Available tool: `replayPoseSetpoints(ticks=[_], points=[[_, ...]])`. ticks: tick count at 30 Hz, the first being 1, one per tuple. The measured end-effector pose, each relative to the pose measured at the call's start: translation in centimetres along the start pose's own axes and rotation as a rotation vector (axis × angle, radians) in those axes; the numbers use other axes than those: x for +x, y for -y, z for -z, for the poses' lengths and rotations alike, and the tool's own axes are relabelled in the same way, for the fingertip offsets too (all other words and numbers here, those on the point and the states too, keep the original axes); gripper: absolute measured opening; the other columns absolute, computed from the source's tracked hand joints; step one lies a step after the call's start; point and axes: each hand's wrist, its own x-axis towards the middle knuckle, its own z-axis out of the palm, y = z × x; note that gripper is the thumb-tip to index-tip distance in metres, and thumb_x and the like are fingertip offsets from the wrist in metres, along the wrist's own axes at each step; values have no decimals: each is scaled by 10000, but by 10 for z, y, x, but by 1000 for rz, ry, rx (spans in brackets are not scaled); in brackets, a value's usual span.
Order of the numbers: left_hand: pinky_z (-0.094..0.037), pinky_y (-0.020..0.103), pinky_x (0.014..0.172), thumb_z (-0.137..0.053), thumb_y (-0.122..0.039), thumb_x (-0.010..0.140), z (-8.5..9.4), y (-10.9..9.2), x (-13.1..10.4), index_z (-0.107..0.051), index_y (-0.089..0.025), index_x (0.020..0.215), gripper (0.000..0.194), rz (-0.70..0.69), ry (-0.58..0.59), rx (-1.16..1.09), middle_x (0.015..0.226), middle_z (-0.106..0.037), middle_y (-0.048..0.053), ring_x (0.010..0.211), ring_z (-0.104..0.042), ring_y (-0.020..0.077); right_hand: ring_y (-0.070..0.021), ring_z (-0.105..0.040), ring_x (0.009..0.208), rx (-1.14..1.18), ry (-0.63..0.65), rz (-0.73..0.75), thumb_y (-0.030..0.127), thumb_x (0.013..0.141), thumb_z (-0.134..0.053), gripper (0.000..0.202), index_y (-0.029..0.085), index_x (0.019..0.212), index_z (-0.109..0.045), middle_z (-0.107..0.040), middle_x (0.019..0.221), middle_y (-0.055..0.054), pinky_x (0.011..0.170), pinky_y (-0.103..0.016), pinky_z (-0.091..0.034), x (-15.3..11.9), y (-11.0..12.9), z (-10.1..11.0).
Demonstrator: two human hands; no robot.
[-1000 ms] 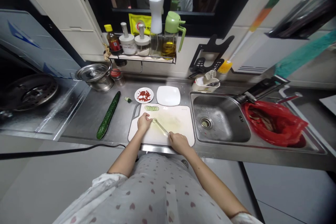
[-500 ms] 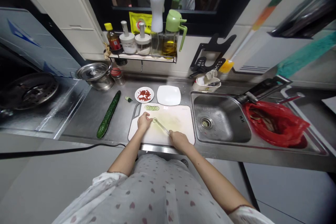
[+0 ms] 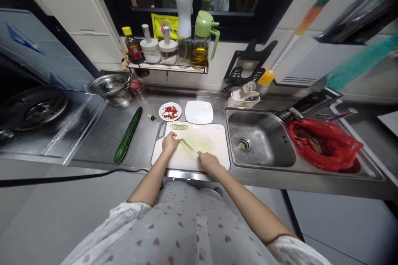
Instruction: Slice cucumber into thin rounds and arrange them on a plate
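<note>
My left hand [image 3: 170, 143] lies over the left part of a white cutting board [image 3: 214, 138], thumb and fingertips closed on the edge of a thin round cucumber slice [image 3: 182, 141]. My right hand [image 3: 210, 162] grips the handle of a slim knife [image 3: 190, 148], whose tip reaches the slice. Whether the blade cuts into it or only touches it, I cannot tell. Behind my left hand, a row of overlapping cucumber slices [image 3: 179, 127] lies along the board's far edge. A whole green cucumber [image 3: 128, 136] rests on the steel counter, left of the board.
Behind the board stand a plate of chopped red pieces [image 3: 170, 111] and a white square plate [image 3: 199, 112]. A cucumber end [image 3: 151, 116] lies nearby. The sink [image 3: 264, 138] and a red plastic bag [image 3: 325, 145] are right; a lidded pot [image 3: 113, 90] is back left.
The knife and my right hand have shifted very slightly leftward, along with the whole view. My left hand keeps its pinch on the slice.
</note>
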Motion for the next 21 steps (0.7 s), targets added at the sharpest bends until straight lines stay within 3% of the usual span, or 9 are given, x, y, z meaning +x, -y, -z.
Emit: replayPoseSetpoints(ticks=[21], points=[[-357,229,637,-698,-349,711,3,-1,1,-564,-252,930,274,8,21,34,768,-649,-35,730,-596,134,-238,-636,946,10,4,-7,108,883,-345,311,128,1114,-554,-661,984,-168,720,-301,-447,0,-1,-5]])
